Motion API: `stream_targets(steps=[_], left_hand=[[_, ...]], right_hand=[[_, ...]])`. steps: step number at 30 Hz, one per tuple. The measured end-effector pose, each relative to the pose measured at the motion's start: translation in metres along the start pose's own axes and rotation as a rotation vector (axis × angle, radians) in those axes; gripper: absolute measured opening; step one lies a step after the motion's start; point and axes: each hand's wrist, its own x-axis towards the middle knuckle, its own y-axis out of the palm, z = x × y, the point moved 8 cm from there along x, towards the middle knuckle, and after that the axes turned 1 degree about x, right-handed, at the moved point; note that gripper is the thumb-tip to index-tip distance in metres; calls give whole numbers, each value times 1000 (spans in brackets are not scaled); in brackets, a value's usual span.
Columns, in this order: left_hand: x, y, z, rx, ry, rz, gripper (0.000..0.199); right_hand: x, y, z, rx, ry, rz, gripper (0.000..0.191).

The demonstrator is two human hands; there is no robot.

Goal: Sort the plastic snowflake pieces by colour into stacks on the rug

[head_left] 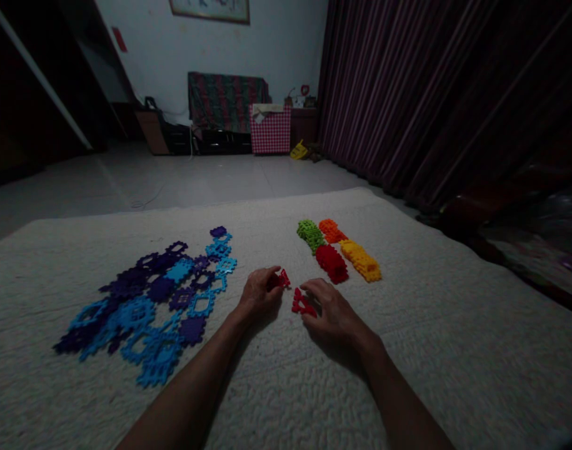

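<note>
My left hand (261,294) is closed on a small red interlocking toy piece (284,279), which pokes out past the fingertips. Just to the right, my right hand (329,310) pinches another red toothed piece (302,304) with a triangular cut-out. A narrow gap separates the two pieces. Beyond the right hand lies a stack of red pieces (332,263), with a green stack (310,234), an orange stack (331,230) and a yellow stack (361,260) close around it.
Left of my hands, blue pieces (135,312) and purple pieces (129,283) lie scattered on the cream quilted mat (267,400). Past the mat's far edge is a tiled floor (229,178), with a red checked cloth (270,132) by the wall. Dark curtains (389,94) hang at right.
</note>
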Motion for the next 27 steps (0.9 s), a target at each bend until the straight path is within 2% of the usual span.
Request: stream_targets(steps=[2, 5, 8, 11, 14, 17, 21, 27], left_hand=[[0, -1, 0, -5, 5, -16, 47], [0, -1, 0, -5, 11, -36, 46], [0, 0, 0, 3, 19, -38, 46], [0, -1, -1, 12, 22, -38, 46], [0, 0, -1, 13, 21, -28, 46], [1, -1, -1, 8, 16, -19, 45], [2, -2, -2, 1, -1, -14, 46], [2, -3, -4, 0, -12, 4, 47]], right_hand=[[0, 5, 10, 13, -99, -23, 61], [1, 14, 16, 7, -138, -6, 63], [3, 17, 16, -4, -106, 10, 52], [3, 10, 7, -16, 7, -51, 42], [1, 4, 1, -50, 97, -73, 50], [-2, 3, 5, -75, 70, -9, 58], [-8, -2, 7, -33, 36, 64, 58], [-16, -8, 3, 25, 85, 60, 52]])
